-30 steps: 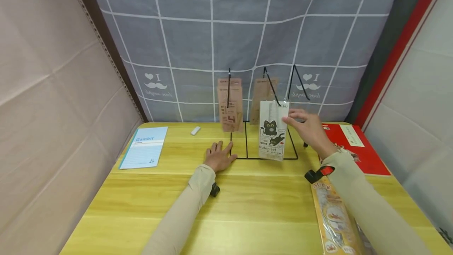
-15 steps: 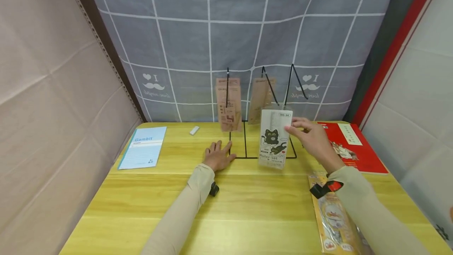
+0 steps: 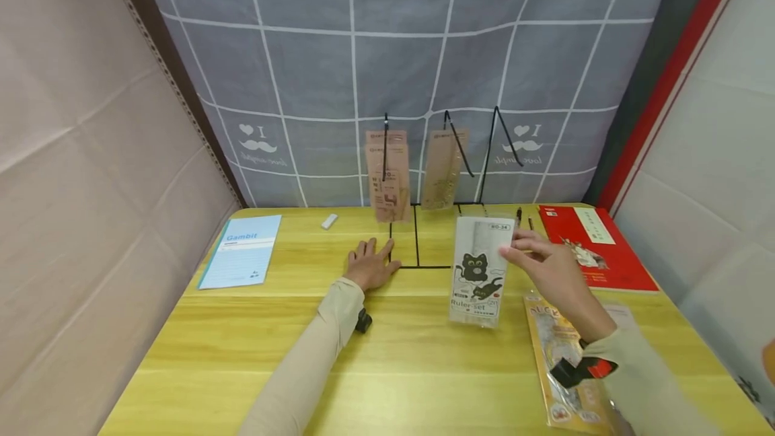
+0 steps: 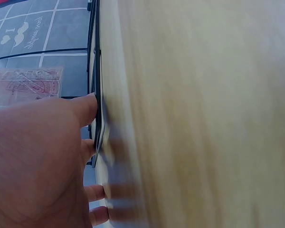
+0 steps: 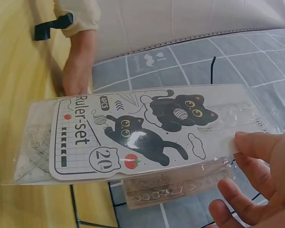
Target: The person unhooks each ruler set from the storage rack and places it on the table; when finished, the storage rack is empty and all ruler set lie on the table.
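My right hand [image 3: 554,274] pinches the right edge of a white ruler-set packet [image 3: 478,268] with black cats on it, held upright in front of the black wire rack [image 3: 416,241]. In the right wrist view the thumb lies on the card face of the packet [image 5: 147,133], near its top end. My left hand [image 3: 368,266] rests on the table with fingers spread, the thumb touching the rack's front left corner. Pink packets [image 3: 387,177] hang on the left hook and a brownish packet [image 3: 444,170] on the middle one. The right hook [image 3: 508,136] holds nothing.
A light blue notebook [image 3: 241,251] lies at the left, with a small white eraser [image 3: 329,221] near the back edge. To the right are a red book [image 3: 596,247], pens beside it, and an orange packet [image 3: 566,362] partly under my right forearm.
The cat packet has come off the middle hook and moved toward me, down and slightly right, in my right hand. My left hand has stayed on the rack's corner.
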Demonstrator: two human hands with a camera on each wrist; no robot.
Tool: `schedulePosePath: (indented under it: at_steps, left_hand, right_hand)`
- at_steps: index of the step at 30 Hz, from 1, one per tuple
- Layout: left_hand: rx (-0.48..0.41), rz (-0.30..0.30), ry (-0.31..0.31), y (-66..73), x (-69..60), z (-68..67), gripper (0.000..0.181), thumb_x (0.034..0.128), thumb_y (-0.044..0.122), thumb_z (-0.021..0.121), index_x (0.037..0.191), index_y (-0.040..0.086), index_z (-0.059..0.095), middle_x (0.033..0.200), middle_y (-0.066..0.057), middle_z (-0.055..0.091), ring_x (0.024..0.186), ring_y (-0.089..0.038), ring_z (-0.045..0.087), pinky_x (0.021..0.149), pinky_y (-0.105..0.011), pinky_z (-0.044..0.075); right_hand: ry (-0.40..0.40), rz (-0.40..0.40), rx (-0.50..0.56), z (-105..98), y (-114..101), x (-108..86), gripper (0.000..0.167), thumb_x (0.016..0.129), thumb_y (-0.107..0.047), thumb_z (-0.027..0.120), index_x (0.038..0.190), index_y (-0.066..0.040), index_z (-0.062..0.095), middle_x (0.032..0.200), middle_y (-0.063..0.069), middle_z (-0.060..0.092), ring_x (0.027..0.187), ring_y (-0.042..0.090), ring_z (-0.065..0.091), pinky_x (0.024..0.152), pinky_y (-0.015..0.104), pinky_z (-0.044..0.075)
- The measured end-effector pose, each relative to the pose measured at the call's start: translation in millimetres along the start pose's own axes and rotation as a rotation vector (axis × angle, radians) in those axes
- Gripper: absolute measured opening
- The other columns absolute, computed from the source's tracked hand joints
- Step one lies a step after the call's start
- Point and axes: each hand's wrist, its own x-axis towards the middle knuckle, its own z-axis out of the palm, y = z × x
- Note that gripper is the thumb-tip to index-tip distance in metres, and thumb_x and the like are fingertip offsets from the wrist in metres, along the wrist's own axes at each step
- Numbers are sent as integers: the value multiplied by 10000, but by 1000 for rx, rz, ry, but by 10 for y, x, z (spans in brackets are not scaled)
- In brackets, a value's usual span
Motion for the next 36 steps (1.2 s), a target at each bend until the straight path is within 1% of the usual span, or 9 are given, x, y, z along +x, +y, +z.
schedulePosePath:
  at_steps: [3, 5, 9, 14, 17, 23, 27, 31, 36]
  left_hand:
    - [5, 7, 12, -1, -14, -17, 653, 1095, 570, 356, 1676, 340, 168, 1745, -139, 90, 1602, -409, 94, 1255, -631, 152]
    - [20, 9, 18, -3, -28, -23, 647, 1097, 570, 346, 1676, 340, 168, 1745, -139, 98, 1602, -404, 105, 1253, -623, 167]
    - [33, 8, 21, -8, -43, -31, 644, 1098, 567, 345, 1675, 334, 177, 1742, -142, 112, 1599, -402, 123, 1245, -620, 190]
    - [5, 0, 6, -34, 0, -17, 655, 1097, 564, 353, 1678, 332, 157, 1746, -149, 78, 1601, -414, 88, 1250, -638, 154]
    - [1, -1, 4, -51, 21, -7, 664, 1093, 580, 343, 1678, 345, 131, 1749, -148, 58, 1603, -417, 70, 1254, -641, 139]
    - [2, 6, 17, -26, -29, -32, 649, 1101, 548, 359, 1678, 331, 157, 1743, -155, 92, 1600, -410, 101, 1247, -636, 161]
    - [1, 5, 14, -19, -33, -22, 651, 1099, 552, 360, 1678, 331, 159, 1745, -151, 85, 1602, -411, 97, 1252, -633, 157]
    - [13, -2, -3, -27, 13, 14, 666, 1092, 589, 332, 1677, 356, 115, 1753, -137, 47, 1608, -407, 65, 1259, -631, 138]
    - [25, -7, -9, -24, 47, 33, 667, 1088, 599, 329, 1675, 368, 110, 1754, -136, 46, 1609, -406, 62, 1260, -627, 139]
  right_hand:
    - [-32, 61, 13, 21, 83, -76, 697, 968, -617, 634, 1345, -33, 686, 1620, 125, 461, 1396, 431, 512, 1057, 513, 520]
    - [-56, 106, 15, 29, 148, -112, 720, 961, -640, 626, 1353, -39, 679, 1641, 127, 429, 1427, 452, 470, 1086, 588, 484]
    - [-89, 170, -8, 33, 263, -168, 750, 958, -656, 615, 1372, -33, 665, 1656, 158, 395, 1463, 488, 412, 1108, 633, 445]
    - [-126, 229, -34, 29, 380, -228, 820, 947, -694, 596, 1428, -31, 620, 1662, 186, 369, 1516, 507, 309, 1131, 681, 387]
    - [-128, 195, -40, 60, 464, -253, 769, 959, -655, 614, 1398, -25, 646, 1636, 202, 410, 1516, 493, 318, 1118, 653, 423]
    - [-62, 59, -110, 188, 675, -255, 571, 969, -536, 686, 1234, -34, 750, 1554, 201, 514, 1460, 479, 405, 1041, 638, 490]
    - [-27, 36, -159, 300, 825, -232, 525, 930, -512, 745, 1152, -37, 780, 1577, 227, 467, 1483, 513, 333, 1092, 705, 389]
    - [0, -1, -221, 397, 953, -232, 381, 905, -426, 798, 1038, -69, 814, 1569, 276, 454, 1481, 548, 290, 1122, 792, 202]
    - [-8, 7, -295, 479, 1057, -235, 308, 899, -385, 804, 1015, -101, 821, 1594, 294, 408, 1489, 569, 233, 1090, 810, 122]
